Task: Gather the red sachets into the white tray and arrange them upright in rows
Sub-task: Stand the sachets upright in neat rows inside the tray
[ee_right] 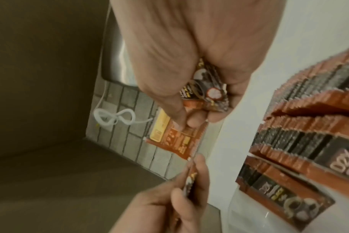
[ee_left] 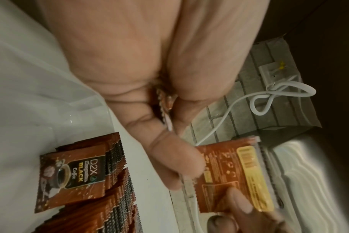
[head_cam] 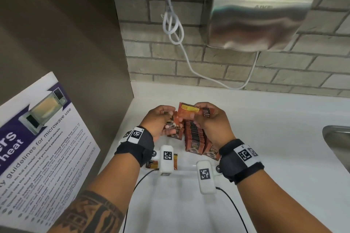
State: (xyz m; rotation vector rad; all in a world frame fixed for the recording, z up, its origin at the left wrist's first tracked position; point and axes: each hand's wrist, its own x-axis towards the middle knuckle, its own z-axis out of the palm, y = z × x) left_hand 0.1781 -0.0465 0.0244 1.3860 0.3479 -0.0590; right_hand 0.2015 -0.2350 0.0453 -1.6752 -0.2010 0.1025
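Red coffee sachets stand upright in rows inside the white tray; the same rows show in both wrist views. Above the tray's far end, my left hand grips a small bunch of sachets, seen edge-on between thumb and fingers. My right hand pinches a few more sachets, one turned with its yellow-labelled back outward. The two bunches almost meet. A loose sachet lies flat by the tray's near left, partly hidden under my left wrist.
A steel hand dryer hangs on the brick wall with its white cable looped beside it. A brown side panel carries a microwave poster on the left. A steel sink sits at the counter's right edge.
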